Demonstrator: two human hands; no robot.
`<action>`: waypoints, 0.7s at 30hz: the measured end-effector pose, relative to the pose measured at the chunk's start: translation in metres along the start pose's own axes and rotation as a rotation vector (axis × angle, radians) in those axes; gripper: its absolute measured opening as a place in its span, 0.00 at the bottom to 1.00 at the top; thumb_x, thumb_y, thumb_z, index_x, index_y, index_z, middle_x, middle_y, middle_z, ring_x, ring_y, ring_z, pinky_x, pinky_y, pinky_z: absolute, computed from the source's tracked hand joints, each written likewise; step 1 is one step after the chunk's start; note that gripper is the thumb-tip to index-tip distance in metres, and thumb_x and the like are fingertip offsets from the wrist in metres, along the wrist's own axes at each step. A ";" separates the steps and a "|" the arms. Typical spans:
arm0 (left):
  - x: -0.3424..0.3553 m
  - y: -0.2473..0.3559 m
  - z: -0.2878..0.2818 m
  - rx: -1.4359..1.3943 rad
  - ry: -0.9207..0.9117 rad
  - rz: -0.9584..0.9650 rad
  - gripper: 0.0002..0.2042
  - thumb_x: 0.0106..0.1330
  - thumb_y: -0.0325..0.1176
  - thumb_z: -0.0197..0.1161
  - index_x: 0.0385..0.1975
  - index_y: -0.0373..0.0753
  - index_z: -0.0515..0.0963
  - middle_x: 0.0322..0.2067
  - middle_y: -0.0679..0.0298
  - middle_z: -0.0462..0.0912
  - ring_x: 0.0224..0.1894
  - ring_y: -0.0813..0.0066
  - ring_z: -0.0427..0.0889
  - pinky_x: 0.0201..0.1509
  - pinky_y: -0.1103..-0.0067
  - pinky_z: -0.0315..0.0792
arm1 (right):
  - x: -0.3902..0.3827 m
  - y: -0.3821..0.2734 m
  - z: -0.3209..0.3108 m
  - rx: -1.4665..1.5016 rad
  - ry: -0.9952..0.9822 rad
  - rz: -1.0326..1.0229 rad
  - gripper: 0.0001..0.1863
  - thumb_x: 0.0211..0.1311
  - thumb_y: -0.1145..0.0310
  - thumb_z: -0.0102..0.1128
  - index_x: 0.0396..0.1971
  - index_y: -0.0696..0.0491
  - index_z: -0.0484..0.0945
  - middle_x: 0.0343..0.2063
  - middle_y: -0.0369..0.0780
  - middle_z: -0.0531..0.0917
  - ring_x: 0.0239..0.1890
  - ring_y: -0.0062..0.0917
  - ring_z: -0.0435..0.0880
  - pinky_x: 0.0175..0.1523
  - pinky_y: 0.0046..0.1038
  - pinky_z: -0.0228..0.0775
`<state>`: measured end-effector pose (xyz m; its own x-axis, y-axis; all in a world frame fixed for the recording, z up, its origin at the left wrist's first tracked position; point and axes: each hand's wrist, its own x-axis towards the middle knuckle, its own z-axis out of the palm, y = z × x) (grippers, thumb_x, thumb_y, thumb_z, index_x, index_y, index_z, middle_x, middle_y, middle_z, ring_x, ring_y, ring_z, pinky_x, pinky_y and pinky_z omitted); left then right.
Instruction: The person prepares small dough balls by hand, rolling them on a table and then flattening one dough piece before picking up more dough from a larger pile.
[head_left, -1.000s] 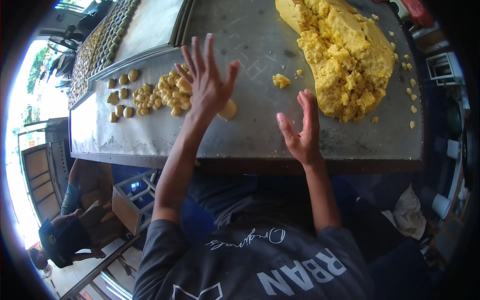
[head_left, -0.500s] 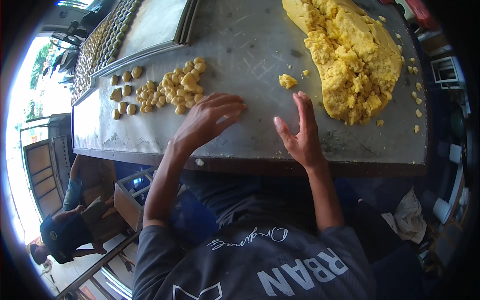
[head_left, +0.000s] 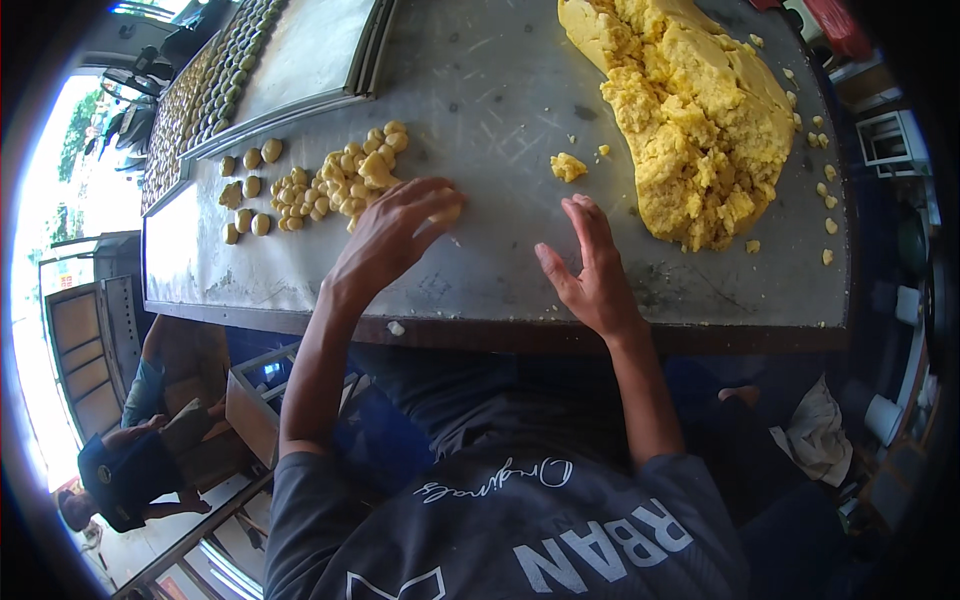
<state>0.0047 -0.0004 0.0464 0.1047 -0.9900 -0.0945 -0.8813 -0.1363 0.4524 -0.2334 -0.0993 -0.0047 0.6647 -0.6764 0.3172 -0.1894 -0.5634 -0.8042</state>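
Note:
My left hand (head_left: pixel 392 232) lies palm down on the grey metal table (head_left: pixel 500 270), rolling a small yellow dough piece (head_left: pixel 447 212) that peeks out under its fingers. Just past it sits a pile of small yellow dough balls (head_left: pixel 335 182). My right hand (head_left: pixel 590 272) is held edge-up with fingers apart, holding nothing, near the table's front edge. A large mound of yellow dough (head_left: pixel 690 110) lies to its upper right, and a small torn lump (head_left: pixel 567 166) rests between the hands and the mound.
Metal trays (head_left: pixel 300 60) stand at the far left, one filled with several rows of dough balls (head_left: pixel 195 100). Crumbs (head_left: pixel 825 200) dot the table right of the mound. Another person in dark clothes (head_left: pixel 130 470) sits below left. A box (head_left: pixel 262 385) stands under the table.
My left hand came down from a raised, spread position onto the table and now rolls a dough piece forward. My right hand has stayed nearly still.

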 end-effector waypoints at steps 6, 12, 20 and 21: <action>-0.003 0.003 0.012 -0.030 0.121 0.064 0.15 0.60 0.31 0.65 0.48 0.46 0.79 0.58 0.63 0.73 0.59 0.62 0.73 0.59 0.69 0.70 | 0.000 0.002 0.002 0.021 -0.018 0.004 0.26 0.59 0.69 0.62 0.54 0.64 0.65 0.51 0.54 0.72 0.59 0.50 0.68 0.62 0.42 0.62; 0.001 0.002 0.020 0.023 0.248 0.090 0.13 0.59 0.30 0.65 0.45 0.46 0.82 0.57 0.61 0.74 0.58 0.61 0.74 0.58 0.70 0.71 | -0.002 0.002 0.000 0.005 -0.012 0.001 0.26 0.59 0.67 0.61 0.54 0.63 0.66 0.53 0.54 0.70 0.60 0.49 0.67 0.63 0.41 0.61; -0.001 0.004 0.023 -0.031 0.309 0.124 0.12 0.59 0.28 0.64 0.44 0.44 0.81 0.54 0.60 0.75 0.60 0.60 0.71 0.59 0.67 0.69 | -0.003 0.002 0.002 0.028 -0.031 0.043 0.28 0.59 0.66 0.62 0.55 0.63 0.65 0.54 0.55 0.69 0.61 0.49 0.66 0.63 0.40 0.61; -0.001 0.010 0.022 0.029 0.379 0.133 0.12 0.59 0.27 0.64 0.44 0.44 0.81 0.53 0.60 0.76 0.58 0.61 0.73 0.58 0.68 0.71 | -0.004 0.001 0.002 0.024 -0.045 0.035 0.28 0.59 0.65 0.62 0.55 0.63 0.65 0.54 0.55 0.69 0.61 0.49 0.66 0.63 0.40 0.61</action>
<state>-0.0143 0.0001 0.0316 0.1459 -0.9429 0.2993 -0.9109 -0.0100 0.4126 -0.2343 -0.0963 -0.0077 0.6897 -0.6734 0.2661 -0.1966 -0.5279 -0.8263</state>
